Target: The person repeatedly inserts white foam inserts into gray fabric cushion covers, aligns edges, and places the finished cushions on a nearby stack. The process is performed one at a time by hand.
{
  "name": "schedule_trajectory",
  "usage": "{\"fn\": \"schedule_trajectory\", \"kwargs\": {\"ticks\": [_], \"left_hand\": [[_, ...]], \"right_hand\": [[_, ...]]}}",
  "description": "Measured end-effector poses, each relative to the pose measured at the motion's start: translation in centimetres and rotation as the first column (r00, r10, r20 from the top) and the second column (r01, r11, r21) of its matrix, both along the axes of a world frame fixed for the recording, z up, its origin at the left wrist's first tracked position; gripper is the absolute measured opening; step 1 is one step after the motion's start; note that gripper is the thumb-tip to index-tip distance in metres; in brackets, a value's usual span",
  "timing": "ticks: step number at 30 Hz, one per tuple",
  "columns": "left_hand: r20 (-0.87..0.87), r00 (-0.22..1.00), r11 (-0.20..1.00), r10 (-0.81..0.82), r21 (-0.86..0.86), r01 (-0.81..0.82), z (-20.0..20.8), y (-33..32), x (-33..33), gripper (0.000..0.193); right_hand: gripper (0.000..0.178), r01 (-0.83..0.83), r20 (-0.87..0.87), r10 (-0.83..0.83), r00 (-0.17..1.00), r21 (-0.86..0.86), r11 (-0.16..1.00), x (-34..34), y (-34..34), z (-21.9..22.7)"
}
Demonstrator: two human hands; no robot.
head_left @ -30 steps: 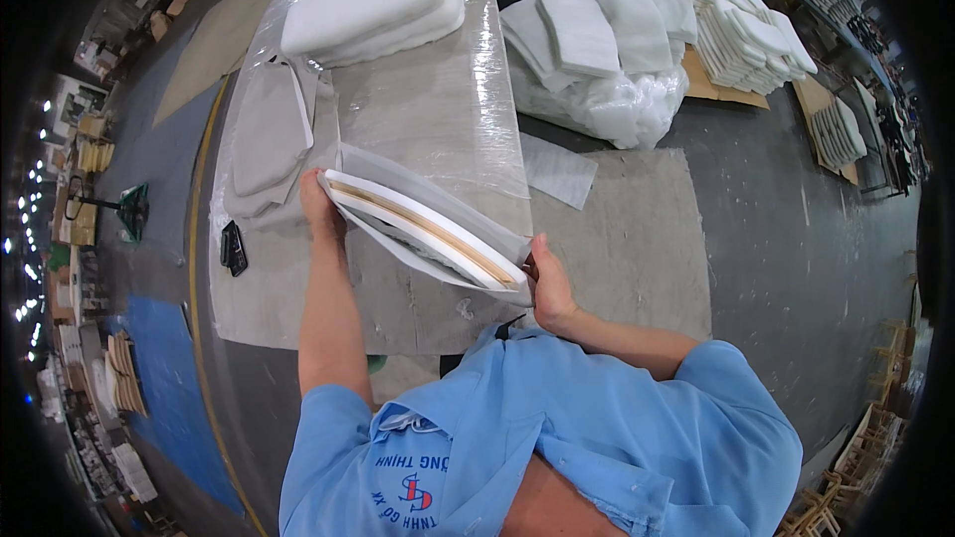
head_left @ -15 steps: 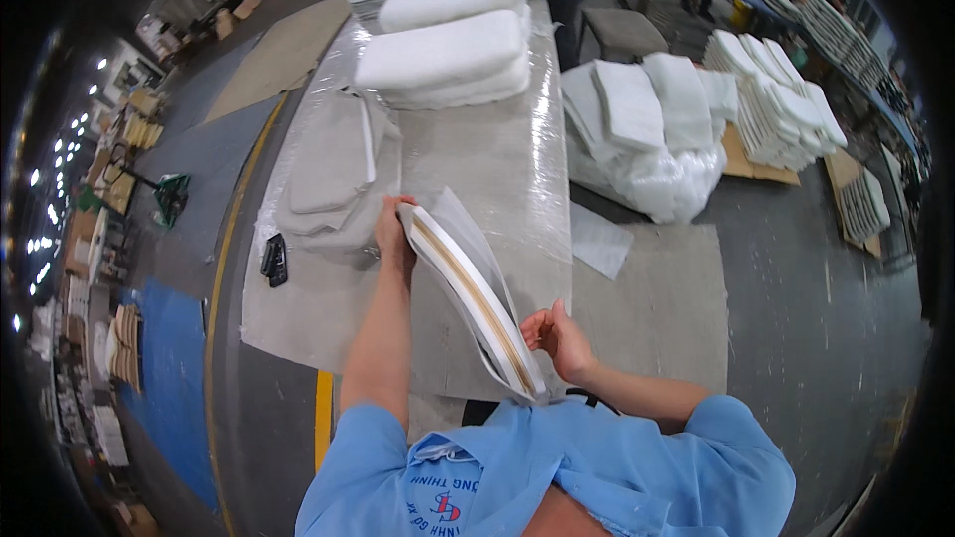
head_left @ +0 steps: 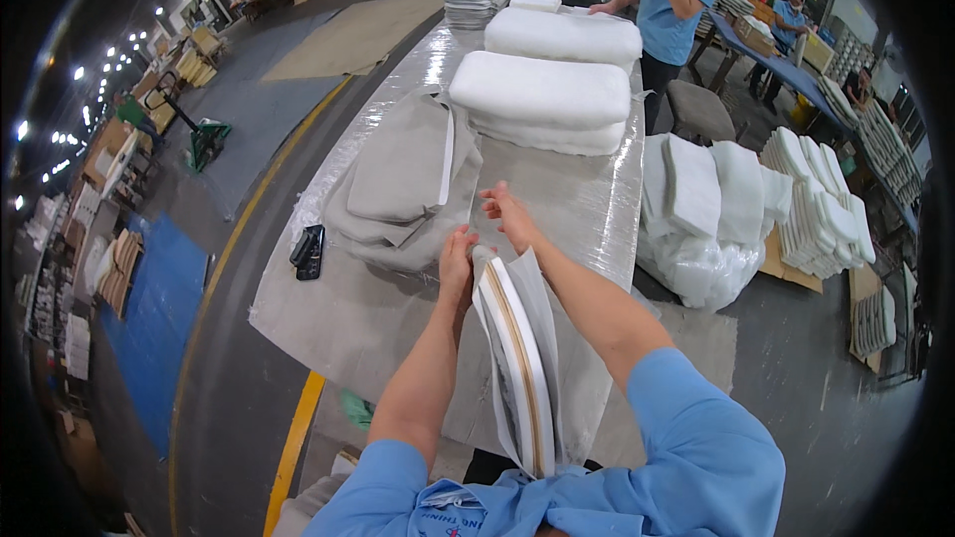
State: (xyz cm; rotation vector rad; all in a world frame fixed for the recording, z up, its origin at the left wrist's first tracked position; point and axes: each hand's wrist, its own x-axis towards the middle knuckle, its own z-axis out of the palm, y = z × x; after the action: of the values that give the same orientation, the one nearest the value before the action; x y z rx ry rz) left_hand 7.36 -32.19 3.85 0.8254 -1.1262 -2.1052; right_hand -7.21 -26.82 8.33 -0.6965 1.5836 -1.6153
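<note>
A long grey fabric cushion cover (head_left: 543,313) stands on its edge between my forearms, its near end against my shirt. Its upturned side is a white band with a tan zipper-like strip (head_left: 517,348) running along it. My left hand (head_left: 457,267) grips the cover's far end, with the fingers partly hidden. Just beyond that end, my right hand (head_left: 511,218) is raised, its fingers apart and nothing in them. A pile of flat grey covers (head_left: 398,164) lies on the table ahead of my left hand.
The plastic-wrapped table (head_left: 587,229) carries thick white padding rolls (head_left: 542,89) at its far side and a black object (head_left: 308,252) at its left. White pads (head_left: 691,189) are stacked right of the table. A co-worker in blue (head_left: 681,0) stands at the far right corner.
My right hand has gone from the cover's near end to beyond its far end. The cover has swung more upright, pointing straight away from me. The view has shifted left.
</note>
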Motion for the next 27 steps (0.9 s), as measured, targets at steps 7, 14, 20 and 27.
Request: {"fn": "schedule_trajectory", "kwargs": {"ticks": [7,14,20,27], "left_hand": [[0.073,0.992,0.988,-0.106,-0.103,0.114,1.2,1.0,-5.7,0.048],[0.171,0.98,0.99,-0.106,-0.072,0.12,1.1,-0.2,-5.4,0.055],[0.171,0.973,0.981,-0.153,-0.094,0.171,1.7,-0.4,-6.3,0.057],[0.13,0.964,0.972,-0.23,-0.021,0.235,1.7,-0.5,-7.0,0.057]], "right_hand": [[0.076,-0.193,0.013,0.193,0.981,-0.045,0.98,-1.9,-1.4,-4.6],[0.078,-0.132,-0.057,0.127,0.99,-0.087,0.987,0.9,-0.2,-4.1],[0.072,-0.014,-0.306,0.006,0.952,-0.023,1.0,0.7,1.2,-4.6],[0.062,0.07,-0.498,-0.068,0.865,-0.015,0.997,1.0,2.7,-3.6]]}}
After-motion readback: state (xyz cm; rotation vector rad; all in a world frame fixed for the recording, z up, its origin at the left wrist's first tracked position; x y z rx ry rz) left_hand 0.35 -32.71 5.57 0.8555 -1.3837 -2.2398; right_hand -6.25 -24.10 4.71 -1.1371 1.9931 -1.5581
